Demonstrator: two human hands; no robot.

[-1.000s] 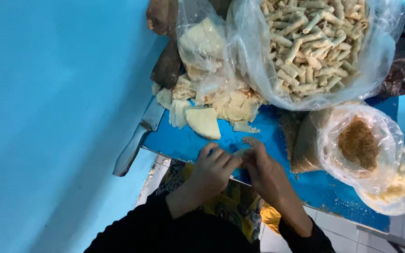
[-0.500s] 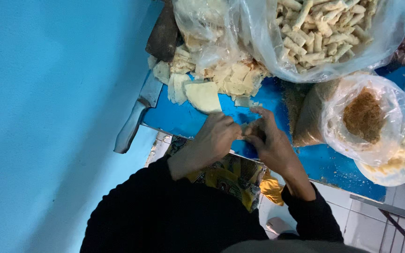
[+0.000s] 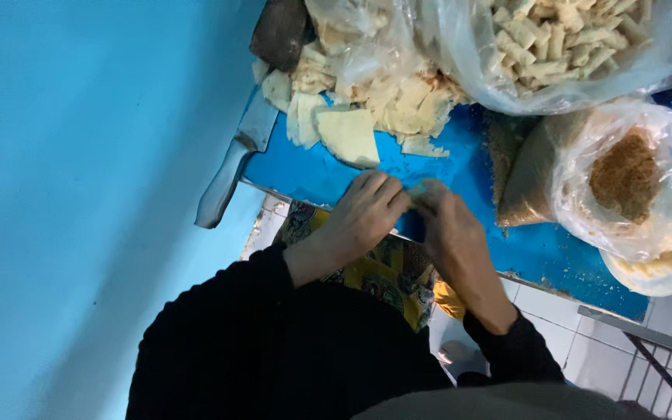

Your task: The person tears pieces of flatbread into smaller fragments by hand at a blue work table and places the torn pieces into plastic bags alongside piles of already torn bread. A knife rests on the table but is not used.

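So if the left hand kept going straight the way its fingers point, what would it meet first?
The left hand points up and to the right, where its fingertips already meet the right hand over a small, mostly hidden piece. Beyond that lies bare blue board, though depth is unclear.

Whatever the left hand [image 3: 363,214] and right hand [image 3: 449,233] pinch between their fingertips is hidden by the fingers themselves (only a pale sliver shows). The large clear bag of pale sticks [image 3: 561,47], at one o'clock, runs off the top edge. At three o'clock the bag of brown crumbs [image 3: 624,179] covers most of a bowl [image 3: 655,272]. The knife [image 3: 235,167] blade lies partly under the pale sheets [image 3: 348,132].
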